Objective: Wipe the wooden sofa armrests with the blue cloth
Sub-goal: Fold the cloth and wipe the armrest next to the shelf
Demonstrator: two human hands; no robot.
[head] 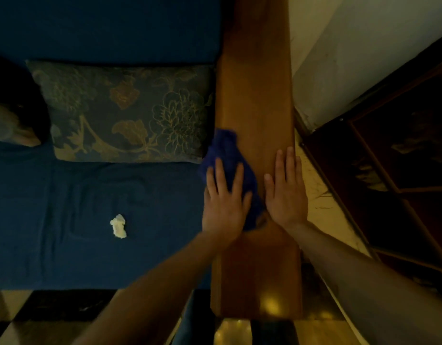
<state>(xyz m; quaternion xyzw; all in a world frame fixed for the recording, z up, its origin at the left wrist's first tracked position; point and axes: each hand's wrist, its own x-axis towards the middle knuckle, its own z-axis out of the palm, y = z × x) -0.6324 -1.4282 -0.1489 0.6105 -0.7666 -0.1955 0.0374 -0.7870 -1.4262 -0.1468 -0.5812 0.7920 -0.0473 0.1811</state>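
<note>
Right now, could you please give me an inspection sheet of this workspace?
Surface: long brown wooden armrest, glossy, bare beyond the hands.
Job's things: crumpled blue cloth on the armrest's inner edge.
Clutter: crumpled white tissue on the dark blue sofa seat; floral cushion against the backrest.
Grippers: left hand flat on the cloth; right hand flat on bare wood.
Cables: nothing seen.
Surroundings: pale wall, dark wooden furniture alongside.

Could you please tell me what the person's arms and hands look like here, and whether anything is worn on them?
Both forearms are bare right to the frame's lower edge, with no sleeve in view. The left hand and right hand are ungloved, and no ring, watch or bracelet can be made out, though the dim, slightly blurred picture could hide small details.
</note>
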